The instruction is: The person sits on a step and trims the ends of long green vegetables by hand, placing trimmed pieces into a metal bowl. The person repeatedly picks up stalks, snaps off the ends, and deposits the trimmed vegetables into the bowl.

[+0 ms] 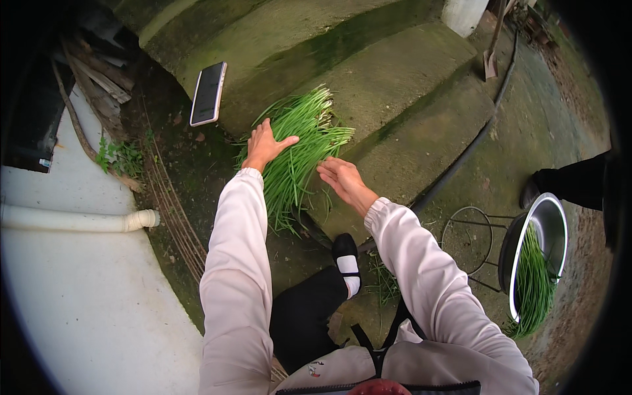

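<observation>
A large pile of Chinese chives or similar long green stalks (296, 153) lies on a mossy concrete step (390, 79), its pale cut ends toward the upper right. My left hand (265, 144) rests on the pile's left side with thumb and fingers spread. At the pile's lower right edge is my right hand (344, 178), its fingers extended and held close together, the palm turned toward the stalks. I see nothing gripped in it; whether its fingertips touch the stalks I cannot tell.
A smartphone (208, 94) lies at the step's left. A metal basin (552, 232) of green stalks sits on a wire stand (467, 240) at right, beside another person's leg (572, 178). A black hose (461, 158) follows the steps. A shovel (491, 63) stands at the back.
</observation>
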Demonstrator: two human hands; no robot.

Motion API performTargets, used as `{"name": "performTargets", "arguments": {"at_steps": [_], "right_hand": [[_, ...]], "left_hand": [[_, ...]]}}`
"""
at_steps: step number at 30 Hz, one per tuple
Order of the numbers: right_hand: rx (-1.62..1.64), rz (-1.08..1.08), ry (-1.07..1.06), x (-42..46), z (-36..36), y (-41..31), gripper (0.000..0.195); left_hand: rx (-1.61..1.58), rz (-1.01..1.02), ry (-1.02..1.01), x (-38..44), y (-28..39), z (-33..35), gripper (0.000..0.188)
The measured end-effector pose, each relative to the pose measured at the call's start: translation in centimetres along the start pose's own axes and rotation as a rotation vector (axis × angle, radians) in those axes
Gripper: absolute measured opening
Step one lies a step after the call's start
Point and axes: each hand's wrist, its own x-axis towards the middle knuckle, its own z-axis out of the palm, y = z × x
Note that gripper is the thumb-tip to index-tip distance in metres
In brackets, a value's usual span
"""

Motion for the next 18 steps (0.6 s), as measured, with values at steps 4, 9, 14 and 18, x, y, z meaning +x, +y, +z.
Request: {"name": "performTargets", "arguments": {"at_steps": [4, 9, 14, 18], "right_hand": [[0.076, -0.013, 0.029, 2.1, 1.4, 1.0, 0.032], [0.149, -0.039, 0.058, 2.9, 3.7, 1.4, 0.024], [0.305, -0.078, 0.135, 2.6, 6.0, 2.0, 0.031], [0.332, -0.163, 0.116, 1.7, 7.8, 4.4, 0.049]], "left_hand": [[0.023, -0.017, -0.124, 0.2, 0.2, -0.4, 0.11], [-0.03, 0.037, -0.155, -0.3, -0.2, -0.3, 0.108], [-0.275, 0.095, -0.19, -2.3, -1.0, 0.7, 0.097], [-0.647, 0.094, -0.219, -6.6, -1.3, 0.9, 0.072]]}}
